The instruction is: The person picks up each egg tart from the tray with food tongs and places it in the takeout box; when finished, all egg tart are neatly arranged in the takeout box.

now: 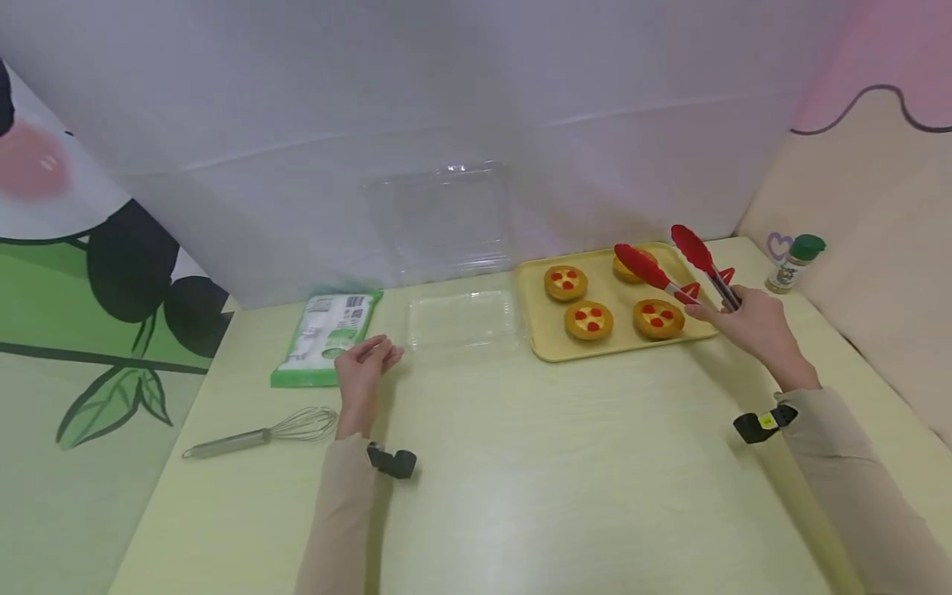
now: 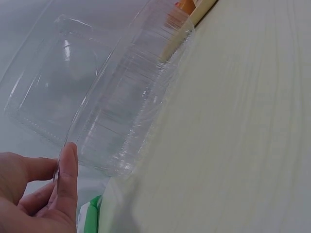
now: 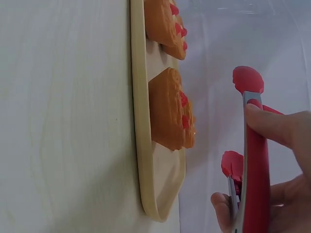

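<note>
My left hand (image 1: pixel 363 376) pinches the near left edge of a clear plastic clamshell box (image 2: pixel 114 97), thumb on one side and fingers on the other. The box's lid (image 1: pixel 446 219) is raised and leans back by the wall. My right hand (image 1: pixel 762 326) grips red-tipped tongs (image 1: pixel 693 248), whose two arms are spread apart with nothing between the tips. They hover over the right part of a yellow tray (image 1: pixel 552 353). Several round tarts with red toppings, including one tart (image 1: pixel 659 319) close to the tongs, lie on that tray.
A green and white packet (image 1: pixel 323 335) lies left of the box, beside my left hand. Nearer me is a whisk (image 1: pixel 268 434). A green-capped shaker bottle (image 1: pixel 794 264) stands at the back right. Walls close off the back and right of the table (image 1: pixel 521 471).
</note>
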Demonstrator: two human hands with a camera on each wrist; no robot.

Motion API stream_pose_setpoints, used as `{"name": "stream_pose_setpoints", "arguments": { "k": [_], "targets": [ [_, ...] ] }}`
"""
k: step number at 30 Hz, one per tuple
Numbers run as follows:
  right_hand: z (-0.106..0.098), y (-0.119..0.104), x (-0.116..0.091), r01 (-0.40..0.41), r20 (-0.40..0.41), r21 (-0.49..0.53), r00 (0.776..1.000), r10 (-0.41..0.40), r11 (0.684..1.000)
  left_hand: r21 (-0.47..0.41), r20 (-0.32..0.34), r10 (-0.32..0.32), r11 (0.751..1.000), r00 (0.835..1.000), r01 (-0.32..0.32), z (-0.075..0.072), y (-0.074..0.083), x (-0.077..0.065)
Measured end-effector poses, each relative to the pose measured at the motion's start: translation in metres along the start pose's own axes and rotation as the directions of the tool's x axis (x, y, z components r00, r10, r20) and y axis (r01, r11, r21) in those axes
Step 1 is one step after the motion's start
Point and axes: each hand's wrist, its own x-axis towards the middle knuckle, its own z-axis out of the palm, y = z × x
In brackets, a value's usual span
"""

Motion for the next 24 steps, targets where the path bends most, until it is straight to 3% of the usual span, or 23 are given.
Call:
{"name": "stream_pose_setpoints", "arguments": {
  "k": [10, 17, 24],
  "targets": [
    [0.002, -0.005, 0.030, 0.022, 0.041, -0.079, 0.999, -0.019, 0.997, -0.004, -0.004, 0.007, 1.000, 1.000, -0.007, 0.000, -0.004, 0.002],
    [0.003, -0.003, 0.041, -0.047, 0.087, -0.117, 0.995, 0.058, 0.992, -0.006, 0.004, 0.015, 1.000, 1.000, -0.015, 0.003, -0.005, 0.001],
    [0.008, 0.004, 0.052, -0.054, 0.091, -0.163, 0.993, 0.070, 0.985, -0.005, 0.004, 0.009, 1.000, 1.000, -0.009, 0.003, -0.005, 0.000]
  ]
}}
